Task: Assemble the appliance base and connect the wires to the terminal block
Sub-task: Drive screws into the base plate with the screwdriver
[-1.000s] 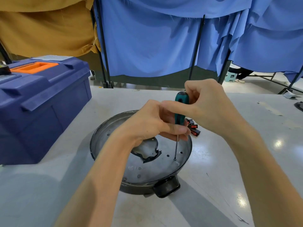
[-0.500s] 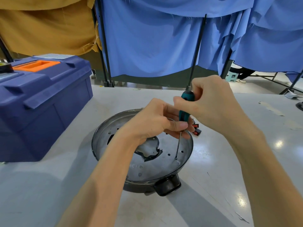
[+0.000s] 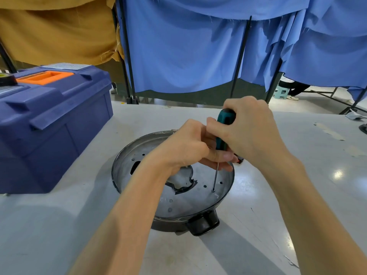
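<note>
A: Where's the round grey metal appliance base (image 3: 198, 203)?
B: Directly under both hands. The teal-handled screwdriver (image 3: 222, 135) stands nearly upright, tip in a hole near the right rim.
A: Hands?
B: The right hand (image 3: 250, 132) wraps the handle; the left hand (image 3: 186, 147) pinches it lower down. The blue plastic toolbox (image 3: 49, 120) sits well left, and the pale table (image 3: 297, 175) runs on rightward.

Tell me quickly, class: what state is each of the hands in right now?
Left hand: closed, fingers pinching the screwdriver where handle meets shaft.
Right hand: closed, gripping the screwdriver's teal handle.
</note>
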### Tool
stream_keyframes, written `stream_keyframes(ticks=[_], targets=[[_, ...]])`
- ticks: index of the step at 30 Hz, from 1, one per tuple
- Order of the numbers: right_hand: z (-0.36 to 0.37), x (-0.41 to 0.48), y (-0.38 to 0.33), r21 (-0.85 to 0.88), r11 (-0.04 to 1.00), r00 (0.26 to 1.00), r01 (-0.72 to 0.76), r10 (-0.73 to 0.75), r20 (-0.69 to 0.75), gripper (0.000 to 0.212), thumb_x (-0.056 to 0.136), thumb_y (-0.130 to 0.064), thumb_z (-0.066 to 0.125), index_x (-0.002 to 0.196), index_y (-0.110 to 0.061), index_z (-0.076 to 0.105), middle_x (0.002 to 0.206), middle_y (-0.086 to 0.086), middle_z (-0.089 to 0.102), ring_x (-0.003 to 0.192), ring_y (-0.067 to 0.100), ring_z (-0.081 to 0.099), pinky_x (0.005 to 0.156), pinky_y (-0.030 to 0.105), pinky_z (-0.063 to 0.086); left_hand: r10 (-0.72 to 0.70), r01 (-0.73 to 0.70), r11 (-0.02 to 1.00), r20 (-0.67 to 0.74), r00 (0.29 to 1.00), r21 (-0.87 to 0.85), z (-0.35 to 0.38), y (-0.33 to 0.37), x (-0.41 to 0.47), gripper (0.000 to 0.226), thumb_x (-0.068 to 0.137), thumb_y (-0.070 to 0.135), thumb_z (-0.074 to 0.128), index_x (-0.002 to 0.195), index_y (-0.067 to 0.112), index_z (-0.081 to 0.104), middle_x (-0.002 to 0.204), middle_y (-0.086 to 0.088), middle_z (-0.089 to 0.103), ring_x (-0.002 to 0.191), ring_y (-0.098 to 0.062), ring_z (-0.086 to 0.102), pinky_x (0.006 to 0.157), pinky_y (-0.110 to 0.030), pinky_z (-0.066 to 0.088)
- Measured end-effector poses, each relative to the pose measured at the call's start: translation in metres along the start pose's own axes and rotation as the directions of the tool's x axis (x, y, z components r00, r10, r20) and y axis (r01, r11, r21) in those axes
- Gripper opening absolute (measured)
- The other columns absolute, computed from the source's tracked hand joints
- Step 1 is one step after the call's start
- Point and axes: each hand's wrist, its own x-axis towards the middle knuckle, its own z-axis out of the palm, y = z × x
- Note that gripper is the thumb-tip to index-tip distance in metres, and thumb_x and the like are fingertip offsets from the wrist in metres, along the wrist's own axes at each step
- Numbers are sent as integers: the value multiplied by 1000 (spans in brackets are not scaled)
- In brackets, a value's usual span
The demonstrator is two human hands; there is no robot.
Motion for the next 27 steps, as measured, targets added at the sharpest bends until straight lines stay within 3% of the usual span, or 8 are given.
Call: stream_keyframes(ticks=[3,5,8,15,19,21,23,27], targets=[[-11,-3,0,22,998,996,62,-64,59,54,78,-63,62,57,-14,50,52,-3,47,51,15,46,51,32,39,25,-19,997,78,997,-77,-3,-1,-3,27,83,-17,58,97,3,70,92,-19,74,86,-30,74,73,-34,60],[-24,-3,-2,205,973,981,101,-132,142,50,73,-68,62,77,-19,68,68,-8,62,48,7,55,53,24,46,21,-9,993,108,994,-114,-6,-2,-6,30,86,-18,53,101,2,69,96,-19,74,89,-31,73,76,-35,59],[-29,-4,-4,403,909,969,109,-188,162,19,85,-31,72,99,-19,71,93,-4,66,49,8,66,59,21,53,-23,37,993,127,992,-110,-12,-3,-9,23,88,-15,54,95,0,70,97,-17,74,92,-34,72,82,-35,58],[-18,-1,0,190,981,998,40,-30,-54,32,74,-39,79,72,-13,61,68,0,60,66,17,58,68,41,53,36,-30,998,-99,994,61,-3,5,-3,21,73,-3,80,91,1,72,86,-16,75,76,-27,75,68,-31,60],[-22,-3,6,13,1000,992,16,-15,-125,55,71,-61,71,56,-18,41,56,-2,45,54,14,40,55,32,36,1,-1,999,-1,1000,44,1,4,-1,13,84,-8,67,95,-2,70,89,-15,76,80,-28,74,71,-30,60],[-30,-3,8,113,992,996,48,-40,-75,52,73,-65,66,58,-18,52,56,-4,51,47,10,46,51,28,38,-12,12,1000,34,999,0,-2,1,-2,16,88,-9,60,97,-1,70,94,-16,75,86,-30,74,77,-33,60],[-36,-4,8,292,954,994,69,-92,66,30,80,-52,68,82,-22,72,72,-8,67,46,6,60,49,21,44,-26,26,999,4,1000,-30,-9,-3,-3,19,91,-10,55,101,-2,68,97,-17,75,89,-30,74,77,-33,60],[-30,-3,7,474,879,971,43,-148,187,24,84,-6,67,106,-14,70,70,0,70,45,17,66,49,22,53,-47,48,998,28,998,-32,-21,-7,-8,25,93,-13,49,104,0,67,102,-15,74,96,-30,72,82,-34,59]])
